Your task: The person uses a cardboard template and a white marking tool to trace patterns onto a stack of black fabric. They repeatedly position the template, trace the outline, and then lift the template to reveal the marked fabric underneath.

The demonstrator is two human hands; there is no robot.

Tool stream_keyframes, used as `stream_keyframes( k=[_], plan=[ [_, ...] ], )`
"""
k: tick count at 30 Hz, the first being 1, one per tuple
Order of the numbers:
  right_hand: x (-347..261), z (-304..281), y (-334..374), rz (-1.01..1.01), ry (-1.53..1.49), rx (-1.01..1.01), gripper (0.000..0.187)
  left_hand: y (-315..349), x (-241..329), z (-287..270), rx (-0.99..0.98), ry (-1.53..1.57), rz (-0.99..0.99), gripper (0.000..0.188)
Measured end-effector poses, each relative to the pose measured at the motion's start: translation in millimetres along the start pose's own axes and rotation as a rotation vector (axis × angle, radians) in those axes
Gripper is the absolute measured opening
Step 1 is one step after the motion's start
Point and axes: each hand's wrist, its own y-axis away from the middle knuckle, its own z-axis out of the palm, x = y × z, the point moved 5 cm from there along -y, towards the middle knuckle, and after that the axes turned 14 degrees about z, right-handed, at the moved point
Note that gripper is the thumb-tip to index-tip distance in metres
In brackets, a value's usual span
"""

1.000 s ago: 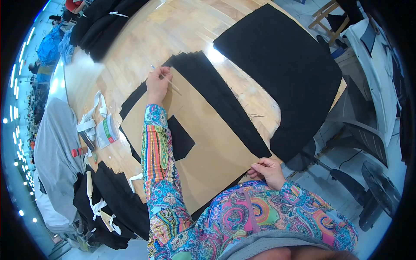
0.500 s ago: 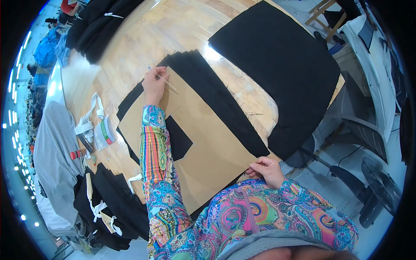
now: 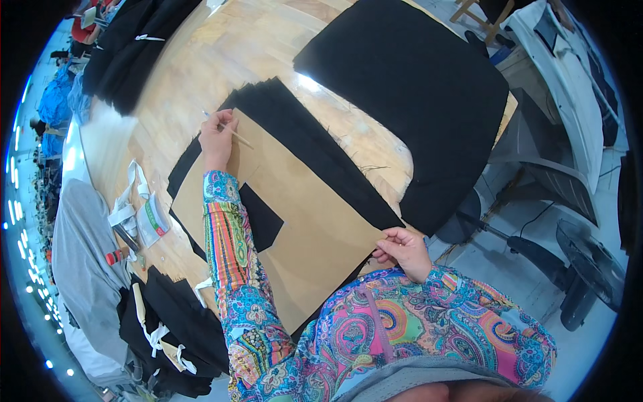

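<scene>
A tan card pattern (image 3: 321, 208) lies over a fanned stack of black fabric pieces (image 3: 288, 120). Black cloth shows through a cut-out in the card. My left hand (image 3: 217, 139) is closed around a thin tan pencil-like stick (image 3: 240, 139) and rests at the card's far corner. Down at the right, my right hand (image 3: 408, 254) pinches the card's near right corner between thumb and fingers. Part of the card's left side is hidden under my left sleeve (image 3: 231, 234).
Another black fabric piece (image 3: 415, 100) lies at the far right of the wooden table (image 3: 194, 74). To the left are white strips (image 3: 122, 213), a small clear packet (image 3: 153, 218) and tied black fabric (image 3: 177, 311). A fan (image 3: 583, 261) stands off the right edge.
The whole view has shifted, so most things appear a little farther left. Both hands keep their places at the card's corners, the left still holding the stick.
</scene>
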Motion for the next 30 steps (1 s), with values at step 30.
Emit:
stream_keyframes(
  k=[30],
  plan=[
    [-22.1, 2.0, 2.4, -0.315, 0.28, 0.189, 0.023, -0.1, -1.6, 1.2, 0.016, -0.021, -0.023, 0.013]
  ],
)
